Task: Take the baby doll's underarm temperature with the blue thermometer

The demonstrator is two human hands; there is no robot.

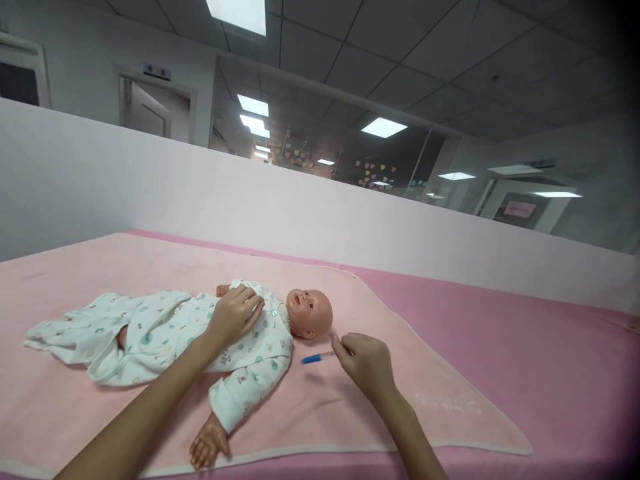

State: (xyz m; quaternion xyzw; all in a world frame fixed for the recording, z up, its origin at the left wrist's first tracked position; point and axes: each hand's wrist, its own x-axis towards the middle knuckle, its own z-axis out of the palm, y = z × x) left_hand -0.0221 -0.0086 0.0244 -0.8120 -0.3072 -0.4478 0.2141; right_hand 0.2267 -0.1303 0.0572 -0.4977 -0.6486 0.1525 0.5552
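A bald baby doll (313, 313) lies on its back, head to the right, in a white garment (253, 363) with a small green and brown print. My left hand (235, 317) rests on its chest, fingers curled in against the cloth; their tips are partly hidden. Beside the doll's head, my right hand (367, 367) is closed in a pinch on a thin clear stick with a blue end (313, 359). The blue end points left, toward the doll's shoulder, just above the blanket. The doll's near arm stretches toward me, its hand (210, 441) palm down.
Under the doll spreads a pale pink blanket (380, 420) with a white edge, over a darker pink cover (500, 347). A low white partition (300, 207) runs along the back, with glass panels above it. A small blurred shape (634, 327) shows at the right edge.
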